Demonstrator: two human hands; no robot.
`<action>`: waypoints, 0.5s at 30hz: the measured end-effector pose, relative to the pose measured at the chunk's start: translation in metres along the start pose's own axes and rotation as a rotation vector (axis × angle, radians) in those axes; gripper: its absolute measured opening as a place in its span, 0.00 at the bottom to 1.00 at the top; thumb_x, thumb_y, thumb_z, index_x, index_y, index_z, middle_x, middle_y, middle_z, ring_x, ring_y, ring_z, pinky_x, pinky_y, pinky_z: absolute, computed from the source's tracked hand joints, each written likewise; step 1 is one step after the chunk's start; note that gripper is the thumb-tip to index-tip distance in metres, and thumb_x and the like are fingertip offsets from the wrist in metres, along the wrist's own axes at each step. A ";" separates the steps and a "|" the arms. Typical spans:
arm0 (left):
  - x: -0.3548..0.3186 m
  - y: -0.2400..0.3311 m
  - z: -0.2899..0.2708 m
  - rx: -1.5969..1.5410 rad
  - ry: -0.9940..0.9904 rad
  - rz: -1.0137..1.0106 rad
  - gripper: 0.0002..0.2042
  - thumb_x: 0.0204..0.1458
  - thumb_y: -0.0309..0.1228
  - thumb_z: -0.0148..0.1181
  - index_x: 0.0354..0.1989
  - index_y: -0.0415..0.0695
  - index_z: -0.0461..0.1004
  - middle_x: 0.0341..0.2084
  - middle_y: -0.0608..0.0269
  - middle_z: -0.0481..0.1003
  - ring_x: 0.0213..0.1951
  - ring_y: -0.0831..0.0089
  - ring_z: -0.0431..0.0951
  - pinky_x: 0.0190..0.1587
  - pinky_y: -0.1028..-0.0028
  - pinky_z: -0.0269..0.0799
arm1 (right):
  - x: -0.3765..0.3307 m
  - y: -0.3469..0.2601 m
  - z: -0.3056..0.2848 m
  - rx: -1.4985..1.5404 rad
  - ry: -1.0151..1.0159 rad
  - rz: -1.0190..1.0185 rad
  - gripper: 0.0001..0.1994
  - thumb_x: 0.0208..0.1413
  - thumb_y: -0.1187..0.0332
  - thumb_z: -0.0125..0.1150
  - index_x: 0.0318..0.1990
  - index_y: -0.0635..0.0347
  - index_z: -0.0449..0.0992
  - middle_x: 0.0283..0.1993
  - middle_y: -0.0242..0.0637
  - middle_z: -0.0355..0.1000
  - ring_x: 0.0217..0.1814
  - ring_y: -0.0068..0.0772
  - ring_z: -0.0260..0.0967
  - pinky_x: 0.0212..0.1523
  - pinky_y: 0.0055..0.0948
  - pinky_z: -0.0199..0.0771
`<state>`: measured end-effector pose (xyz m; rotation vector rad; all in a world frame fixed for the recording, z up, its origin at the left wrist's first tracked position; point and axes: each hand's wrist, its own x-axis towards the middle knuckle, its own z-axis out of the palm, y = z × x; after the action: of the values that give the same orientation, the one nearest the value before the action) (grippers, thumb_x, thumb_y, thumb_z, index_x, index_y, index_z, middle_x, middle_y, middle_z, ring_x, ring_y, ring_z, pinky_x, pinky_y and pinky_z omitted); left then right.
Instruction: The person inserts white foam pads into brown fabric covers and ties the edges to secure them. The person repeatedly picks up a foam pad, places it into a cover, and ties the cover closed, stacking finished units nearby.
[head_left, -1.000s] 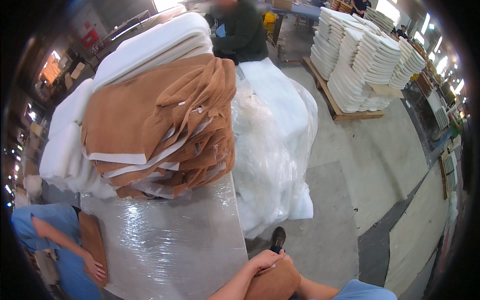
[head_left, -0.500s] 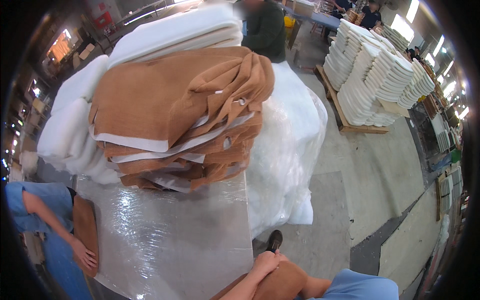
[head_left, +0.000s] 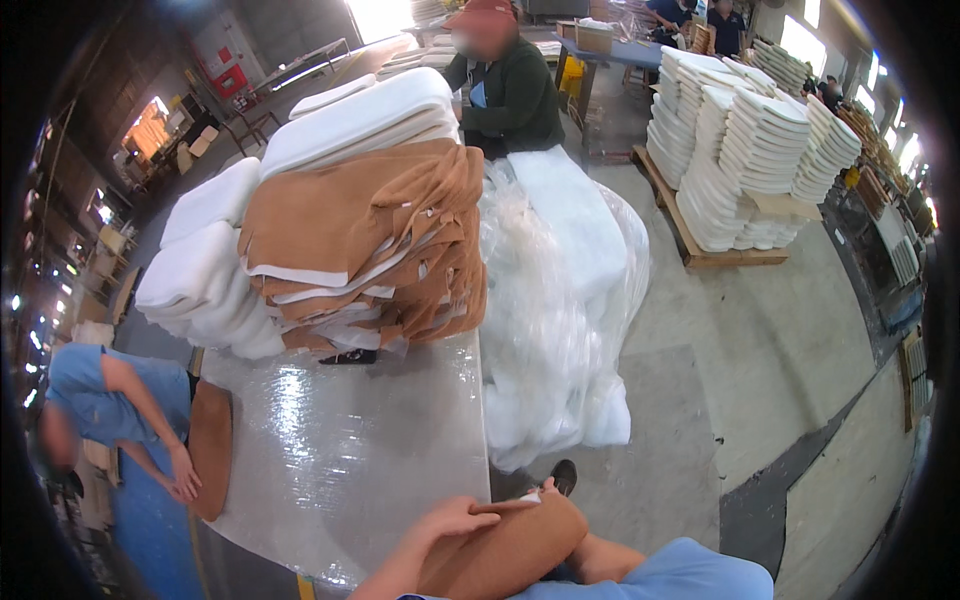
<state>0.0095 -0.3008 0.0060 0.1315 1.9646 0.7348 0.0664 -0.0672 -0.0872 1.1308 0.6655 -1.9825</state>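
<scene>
At the lower edge I hold a tan brown padded cover against my body. My left hand lies on its upper left side with the fingers stretched along the edge. My right hand is mostly hidden behind the cover; only its fingers show, curled over the top edge, and its forearm comes in from the right. The cover hangs just off the near corner of a table wrapped in clear film.
A stack of brown covers and white foam pads fills the table's far end. A big clear bag of white foam stands to its right. A person in green works opposite, a person in blue at left. Pallets of foam stand far right.
My hands stay on the brown cover at the lower edge, the left hand sliding a little along it. The view has tilted, so the stack and the person in green sit higher and fuller.
</scene>
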 end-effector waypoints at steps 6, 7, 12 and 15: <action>0.018 -0.009 0.026 -0.401 0.174 0.082 0.22 0.65 0.48 0.61 0.52 0.40 0.82 0.39 0.59 0.84 0.43 0.75 0.79 0.48 0.66 0.75 | -0.011 0.020 -0.028 0.091 -0.148 -0.133 0.32 0.72 0.33 0.37 0.53 0.51 0.76 0.51 0.38 0.77 0.55 0.41 0.72 0.59 0.45 0.69; 0.017 -0.008 0.026 -0.389 0.198 0.063 0.22 0.65 0.48 0.61 0.50 0.39 0.82 0.37 0.59 0.83 0.41 0.74 0.79 0.46 0.66 0.75 | -0.015 0.029 -0.022 0.120 -0.194 -0.122 0.33 0.71 0.32 0.37 0.54 0.51 0.76 0.52 0.39 0.77 0.55 0.41 0.71 0.59 0.45 0.69; 0.041 0.024 0.040 -0.110 0.412 0.077 0.19 0.66 0.45 0.58 0.35 0.38 0.80 0.28 0.52 0.81 0.32 0.59 0.80 0.38 0.59 0.73 | -0.034 0.039 -0.012 0.310 -0.434 -0.197 0.33 0.71 0.32 0.36 0.58 0.51 0.74 0.56 0.41 0.76 0.60 0.41 0.70 0.63 0.46 0.68; 0.046 0.031 0.063 0.185 0.721 0.185 0.20 0.68 0.42 0.56 0.25 0.41 0.72 0.26 0.43 0.76 0.31 0.39 0.76 0.32 0.49 0.68 | -0.033 0.036 -0.009 0.383 -0.551 -0.253 0.34 0.71 0.32 0.36 0.60 0.51 0.73 0.58 0.43 0.75 0.63 0.41 0.70 0.65 0.46 0.67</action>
<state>0.0327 -0.2302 -0.0331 0.1776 2.7382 0.7846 0.1102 -0.0706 -0.0654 0.6632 0.1432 -2.5675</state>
